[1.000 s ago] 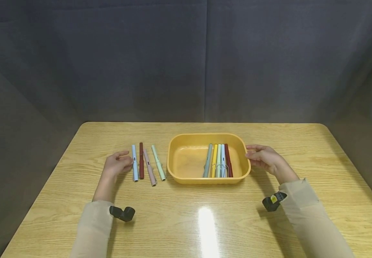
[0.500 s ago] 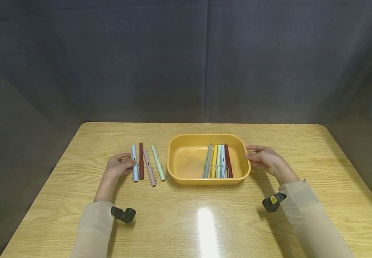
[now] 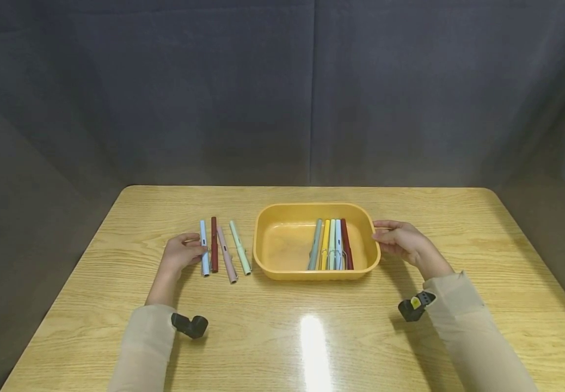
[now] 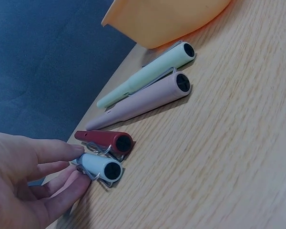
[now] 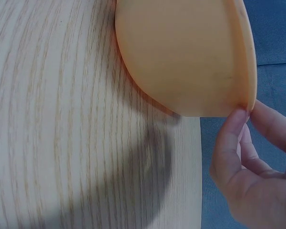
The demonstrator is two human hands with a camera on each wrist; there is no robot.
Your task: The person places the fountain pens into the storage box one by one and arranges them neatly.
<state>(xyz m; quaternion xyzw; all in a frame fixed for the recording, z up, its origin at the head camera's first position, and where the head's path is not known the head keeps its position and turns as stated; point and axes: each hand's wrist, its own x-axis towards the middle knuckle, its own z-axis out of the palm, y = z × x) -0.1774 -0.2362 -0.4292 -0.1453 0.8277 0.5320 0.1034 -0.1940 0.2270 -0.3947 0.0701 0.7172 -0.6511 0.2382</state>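
at the left of the wooden surface (image 3: 263, 337) we see the left hand (image 3: 180, 256), its grip clamped on a light blue pen (image 3: 206, 266), thumb and finger pinching it about the middle. just to the right we find a dark red pen (image 3: 214, 245), then a mauve pen (image 3: 227, 256) and a pale green pen (image 3: 240, 249), all lying with their clip ends near. farther right stands a yellow tray (image 3: 282, 239); the right hand's (image 3: 405, 242) grip is clamped on its right rim. in the tray's right half we count five pens side by side, left to right: grey-green pen (image 3: 315, 245), yellow pen (image 3: 325, 245), second pale green pen (image 3: 332, 245), second light blue pen (image 3: 338, 245), second dark red pen (image 3: 347, 245).
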